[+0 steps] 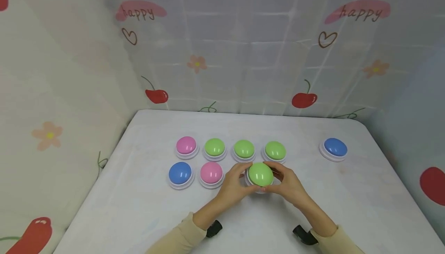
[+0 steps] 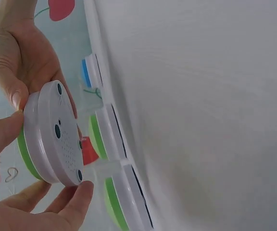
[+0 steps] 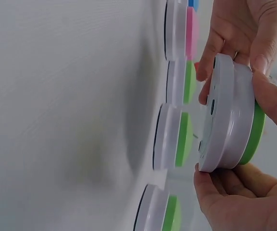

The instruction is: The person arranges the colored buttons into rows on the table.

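Note:
Both hands hold one round push button with a green dome and white base (image 1: 260, 174), lifted off the table. The left hand (image 1: 233, 187) grips its left side and the right hand (image 1: 289, 187) its right side, with the thumbs meeting at the near edge. In the left wrist view, the underside of the held button (image 2: 56, 134) shows small dark holes and a speckled patch. The right wrist view shows a gap between the held button (image 3: 232, 115) and the tabletop. Nearest the left hand on the table is a pink button (image 1: 211, 173).
Behind stands a row with a pink button (image 1: 186, 146) and three green ones, the rightmost green button (image 1: 275, 150) just beyond the hands. A blue button (image 1: 180, 173) sits front left; another blue button (image 1: 335, 147) stands apart, far right. A printed curtain (image 1: 243, 53) hangs behind the white table (image 1: 153, 211).

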The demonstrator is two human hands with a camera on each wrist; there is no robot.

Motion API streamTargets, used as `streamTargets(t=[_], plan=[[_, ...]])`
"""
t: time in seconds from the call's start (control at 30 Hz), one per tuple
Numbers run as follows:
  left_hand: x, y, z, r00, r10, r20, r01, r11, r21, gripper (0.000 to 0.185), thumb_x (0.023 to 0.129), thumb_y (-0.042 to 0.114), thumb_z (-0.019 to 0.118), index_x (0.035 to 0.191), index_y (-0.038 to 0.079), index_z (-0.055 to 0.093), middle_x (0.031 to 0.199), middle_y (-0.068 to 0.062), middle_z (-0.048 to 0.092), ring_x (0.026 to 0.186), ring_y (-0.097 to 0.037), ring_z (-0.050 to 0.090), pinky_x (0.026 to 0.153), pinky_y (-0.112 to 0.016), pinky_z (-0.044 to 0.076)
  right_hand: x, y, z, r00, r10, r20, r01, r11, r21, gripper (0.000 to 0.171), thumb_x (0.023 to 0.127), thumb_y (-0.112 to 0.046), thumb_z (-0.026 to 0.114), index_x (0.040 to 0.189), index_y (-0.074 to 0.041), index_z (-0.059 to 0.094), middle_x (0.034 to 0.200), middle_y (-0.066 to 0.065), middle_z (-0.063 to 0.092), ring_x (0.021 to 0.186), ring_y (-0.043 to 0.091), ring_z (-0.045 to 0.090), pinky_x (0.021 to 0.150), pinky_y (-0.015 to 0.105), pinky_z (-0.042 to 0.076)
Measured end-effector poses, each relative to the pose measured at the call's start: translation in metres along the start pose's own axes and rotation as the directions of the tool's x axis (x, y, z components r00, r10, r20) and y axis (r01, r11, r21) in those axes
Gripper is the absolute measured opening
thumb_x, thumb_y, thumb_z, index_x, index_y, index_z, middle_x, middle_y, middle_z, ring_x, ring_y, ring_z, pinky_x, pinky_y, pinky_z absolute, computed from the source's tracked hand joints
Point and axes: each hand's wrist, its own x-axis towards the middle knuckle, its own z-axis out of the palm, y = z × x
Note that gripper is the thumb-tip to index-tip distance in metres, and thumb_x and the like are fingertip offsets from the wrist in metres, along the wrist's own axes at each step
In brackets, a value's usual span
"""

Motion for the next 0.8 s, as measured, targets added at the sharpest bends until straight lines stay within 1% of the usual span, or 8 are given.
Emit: streamTargets(t=[0.13,0.2,0.47,0.63,0.8], plan=[[-0.002,-0.005,-0.007,0.999,-0.036,-0.02,0.036,0.999,-0.001,0.065,0.075,0.015,0.084,0.133,0.004,0.056,0.129,-0.011,0.059,0.118,-0.024,0.056,0.097,-0.039,0.053,0.009,0.001,0.009,1.0,0.003,0.028,-0.003,1.0,0.01,0.073,0.07,-0.002,0.085,0.135,0.003,0.051,0.137,0.022,0.054,0.131,0.04,0.048,0.111,0.045,0.038],[-0.003,-0.007,-0.009,0.998,-0.055,-0.03,0.055,0.998,0.009,0.064,0.076,0.014,0.083,0.132,0.003,0.056,0.129,-0.012,0.059,0.117,-0.026,0.057,0.098,-0.04,0.052,0.013,0.001,0.013,0.999,0.008,0.04,-0.008,1.0,0.01,0.074,0.069,-0.002,0.085,0.135,0.004,0.051,0.137,0.022,0.054,0.131,0.04,0.049,0.111,0.045,0.039],[-0.003,-0.013,-0.013,0.988,-0.147,-0.041,0.149,0.987,0.056,0.06,0.075,0.008,0.082,0.129,-0.001,0.056,0.127,-0.016,0.059,0.12,-0.029,0.056,0.104,-0.046,0.047,0.024,0.005,0.026,0.998,0.029,0.053,-0.027,0.999,-0.03,0.074,0.068,-0.002,0.086,0.134,0.004,0.052,0.136,0.021,0.055,0.13,0.04,0.05,0.11,0.048,0.041],[-0.002,-0.018,-0.014,0.985,-0.165,-0.053,0.169,0.982,0.084,0.061,0.072,0.005,0.084,0.127,-0.003,0.057,0.125,-0.018,0.061,0.119,-0.031,0.057,0.103,-0.047,0.048,0.028,0.007,0.032,0.998,0.044,0.051,-0.043,0.999,-0.032,0.074,0.067,0.0,0.086,0.133,0.004,0.053,0.135,0.021,0.056,0.129,0.04,0.05,0.11,0.048,0.041],[-0.001,-0.022,-0.013,0.981,-0.182,-0.06,0.187,0.979,0.082,0.062,0.071,0.004,0.084,0.126,-0.004,0.058,0.124,-0.019,0.061,0.118,-0.032,0.058,0.102,-0.047,0.048,0.031,0.009,0.036,0.997,0.056,0.044,-0.054,0.997,-0.049,0.075,0.065,0.001,0.086,0.133,0.004,0.053,0.135,0.021,0.056,0.13,0.04,0.05,0.11,0.047,0.041]])
